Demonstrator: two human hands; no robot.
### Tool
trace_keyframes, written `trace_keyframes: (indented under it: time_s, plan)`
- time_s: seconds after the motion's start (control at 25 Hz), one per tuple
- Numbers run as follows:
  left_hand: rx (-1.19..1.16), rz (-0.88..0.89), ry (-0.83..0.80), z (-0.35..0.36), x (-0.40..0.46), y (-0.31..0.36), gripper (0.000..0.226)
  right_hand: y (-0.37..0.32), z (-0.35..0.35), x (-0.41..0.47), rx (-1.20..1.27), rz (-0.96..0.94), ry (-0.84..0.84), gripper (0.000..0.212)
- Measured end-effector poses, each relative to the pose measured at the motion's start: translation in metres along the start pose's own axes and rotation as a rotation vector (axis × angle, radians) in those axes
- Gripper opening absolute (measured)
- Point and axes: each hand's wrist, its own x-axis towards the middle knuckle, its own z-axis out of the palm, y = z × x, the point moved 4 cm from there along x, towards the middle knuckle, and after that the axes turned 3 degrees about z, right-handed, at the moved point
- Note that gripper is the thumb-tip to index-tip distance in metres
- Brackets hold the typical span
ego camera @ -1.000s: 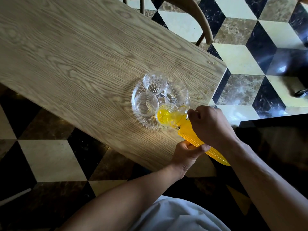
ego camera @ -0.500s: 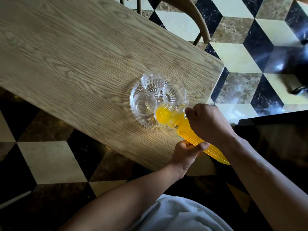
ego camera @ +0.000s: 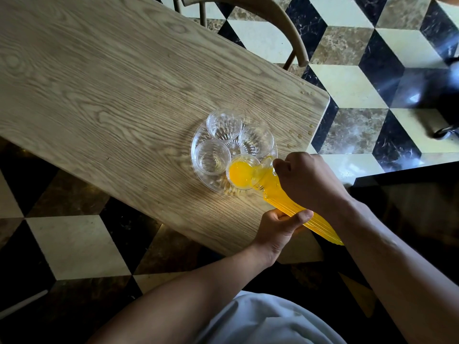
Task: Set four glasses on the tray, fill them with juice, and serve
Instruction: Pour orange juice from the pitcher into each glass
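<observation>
Wood-grain desk (ego camera: 99,95) carries a clear tray (ego camera: 198,135) of four glasses; the nearest glass (ego camera: 242,173) takes juice from a tilted pitcher (ego camera: 280,197), left hand (ego camera: 278,229) clasped beneath for support, right hand (ego camera: 308,180) clamped near its mouth, steering.

Legible text, labels, brands, numbers, signs: none. The jug (ego camera: 293,207), glasses (ego camera: 224,125), tray (ego camera: 198,142) and table (ego camera: 111,95) carry no readable marking.
</observation>
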Motion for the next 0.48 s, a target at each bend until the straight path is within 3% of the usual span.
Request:
trace_keyframes:
  time_s: [0.48]
  plan:
    - [-0.038,-0.018,-0.002,0.0057,-0.0088,0.0034,0.076,-0.002,-0.0007,-0.0024,-0.001,0.017,-0.032,0.049]
